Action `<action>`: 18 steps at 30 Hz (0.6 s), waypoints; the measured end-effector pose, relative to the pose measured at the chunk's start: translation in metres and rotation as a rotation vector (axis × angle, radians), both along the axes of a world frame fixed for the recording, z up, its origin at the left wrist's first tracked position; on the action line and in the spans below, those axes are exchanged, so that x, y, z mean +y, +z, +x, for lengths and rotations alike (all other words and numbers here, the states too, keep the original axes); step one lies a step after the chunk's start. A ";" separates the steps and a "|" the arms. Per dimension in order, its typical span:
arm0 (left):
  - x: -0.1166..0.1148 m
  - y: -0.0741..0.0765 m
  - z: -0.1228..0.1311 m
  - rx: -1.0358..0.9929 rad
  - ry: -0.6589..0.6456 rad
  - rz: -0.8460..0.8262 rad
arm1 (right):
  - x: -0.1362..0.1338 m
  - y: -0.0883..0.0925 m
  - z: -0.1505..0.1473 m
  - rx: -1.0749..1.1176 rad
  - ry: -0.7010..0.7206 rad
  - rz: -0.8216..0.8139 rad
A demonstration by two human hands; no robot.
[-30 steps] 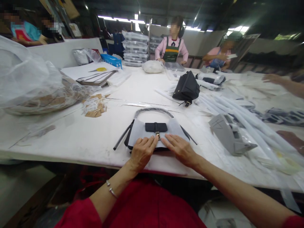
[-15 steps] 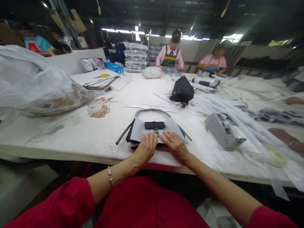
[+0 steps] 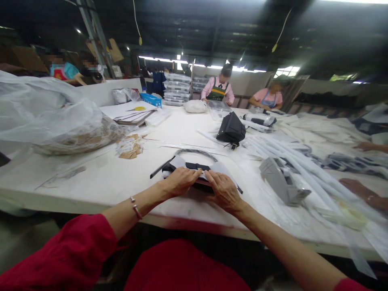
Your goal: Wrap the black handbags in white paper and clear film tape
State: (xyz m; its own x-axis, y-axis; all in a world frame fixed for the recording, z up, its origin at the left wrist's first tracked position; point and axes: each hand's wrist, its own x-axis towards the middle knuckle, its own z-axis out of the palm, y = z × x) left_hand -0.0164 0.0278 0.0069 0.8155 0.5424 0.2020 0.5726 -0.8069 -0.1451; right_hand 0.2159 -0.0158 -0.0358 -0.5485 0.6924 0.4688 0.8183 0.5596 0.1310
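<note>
Handbag (image 3: 197, 166) lies on the table (image 3: 100, 192), its front edge held by the left hand (image 3: 180, 181) and right hand (image 3: 223, 190). Tape dispenser (image 3: 280, 184) stands right of the handbag, tags (image 3: 130, 152) left, black bag (image 3: 232, 128) beyond.

A handbag (image 3: 192, 165) lies on the surface (image 3: 184, 131), tags (image 3: 130, 148) to its left, a tape dispenser (image 3: 280, 184) right. Behind sits another bag (image 3: 230, 128).

No word or number can be read with certainty. The grey dispenser (image 3: 283, 184) bears dark, crossing strokes on its side, too unclear to make out as a character. The blue box (image 3: 150, 100) shows pale marks, too small to read. Any print on the brown tags (image 3: 129, 152) is likewise too small.
</note>
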 end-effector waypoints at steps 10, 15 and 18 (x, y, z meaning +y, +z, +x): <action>0.003 0.017 -0.011 0.025 0.040 -0.034 | 0.030 0.015 -0.008 -0.141 0.066 -0.023; -0.007 -0.016 0.010 -0.076 0.173 0.221 | 0.035 0.025 -0.012 -0.182 0.023 -0.110; 0.000 -0.031 0.018 -0.206 0.184 0.388 | 0.034 0.033 -0.013 -0.172 0.023 -0.166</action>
State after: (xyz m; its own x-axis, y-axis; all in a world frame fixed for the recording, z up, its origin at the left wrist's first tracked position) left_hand 0.0013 0.0282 -0.0242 0.6348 0.5267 0.5653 0.7494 -0.5980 -0.2843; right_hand 0.2027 0.0185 -0.0030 -0.6266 0.7389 0.2478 0.7790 0.6032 0.1714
